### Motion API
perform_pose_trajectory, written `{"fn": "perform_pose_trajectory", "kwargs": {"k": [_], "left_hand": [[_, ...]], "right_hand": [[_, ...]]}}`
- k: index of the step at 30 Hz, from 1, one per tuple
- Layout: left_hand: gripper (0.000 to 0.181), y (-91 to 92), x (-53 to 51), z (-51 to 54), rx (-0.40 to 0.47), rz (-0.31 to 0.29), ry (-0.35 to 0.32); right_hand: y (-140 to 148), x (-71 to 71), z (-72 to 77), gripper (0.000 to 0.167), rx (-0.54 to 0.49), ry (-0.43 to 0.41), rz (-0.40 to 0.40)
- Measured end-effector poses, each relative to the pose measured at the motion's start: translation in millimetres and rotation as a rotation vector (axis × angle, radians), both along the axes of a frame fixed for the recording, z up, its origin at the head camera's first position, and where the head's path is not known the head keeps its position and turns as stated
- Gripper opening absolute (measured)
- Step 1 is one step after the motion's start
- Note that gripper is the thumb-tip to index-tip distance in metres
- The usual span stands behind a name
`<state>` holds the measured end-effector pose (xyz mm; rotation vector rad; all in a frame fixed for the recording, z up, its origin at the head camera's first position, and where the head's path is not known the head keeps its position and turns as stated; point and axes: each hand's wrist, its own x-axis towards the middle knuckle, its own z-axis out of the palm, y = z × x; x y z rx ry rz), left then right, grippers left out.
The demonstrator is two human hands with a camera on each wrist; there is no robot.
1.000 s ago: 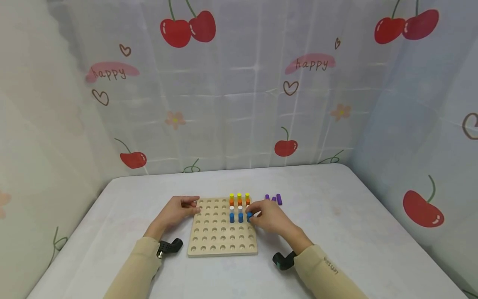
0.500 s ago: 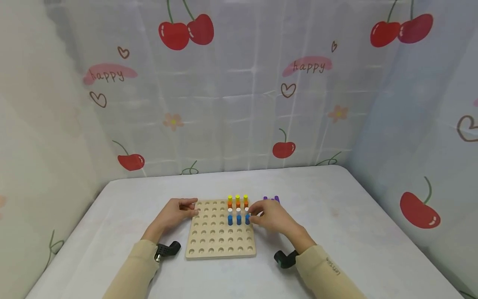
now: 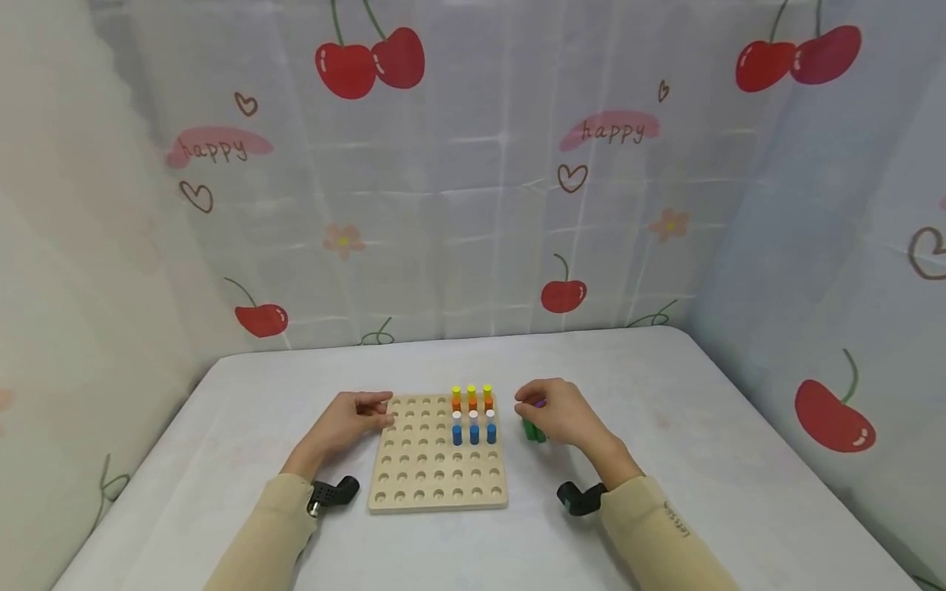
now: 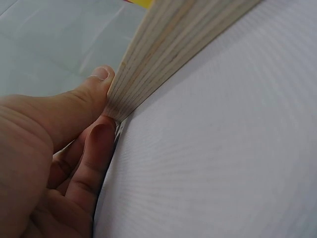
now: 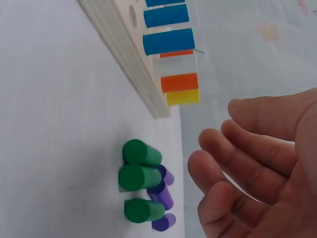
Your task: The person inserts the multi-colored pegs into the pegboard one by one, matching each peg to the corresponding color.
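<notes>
White surface [image 3: 443, 558], frame's lower half: left hand [image 3: 347, 419] pinches pegboard [image 3: 429, 484] corner, apparently steadying it; right hand [image 3: 557, 410], fingers [image 5: 204, 166] slack, empty, hovers near green pegs [image 5: 136, 177].

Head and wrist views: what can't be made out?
Head: purple cylindrical pegs, mostly hidden by the right hand.
Left wrist: holed face of the pale wooden board, hidden behind its own edge; yellow patch, cut by top edge.
Right wrist: uppermost blue cylindrical peg, cut by top edge.
Head: lettering on beige right sleeve, too small.
</notes>
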<state>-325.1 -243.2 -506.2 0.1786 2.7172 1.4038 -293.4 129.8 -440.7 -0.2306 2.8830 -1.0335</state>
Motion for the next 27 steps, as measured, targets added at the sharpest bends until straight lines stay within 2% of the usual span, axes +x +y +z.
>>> {"fn": "perform_pose_trajectory", "kwargs": {"k": [6,11,16,27], "left_hand": [[0.052,-0.4,-0.7,1.1,0.0,0.008,-0.002],[0.052,-0.6,-0.2,1.8,0.0,0.003,-0.003],[0.052,-1.1,-0.4,1.4,-0.002,0.0,0.006],[0.053,-0.5,-2.7,-2.4,-0.009,-0.006,0.004]], "right_hand": [[8,-5.6,-0.7,0.02,-0.01,0.02,-0.021],[17,-11.3,-3.5,0.024,-0.014,0.019,-0.079],[27,-17.9,-8.7,0.028,-0.035,0.017,-0.125],[38,-30.1,-22.7,0.029,-0.061,0.023,-0.173]]}}
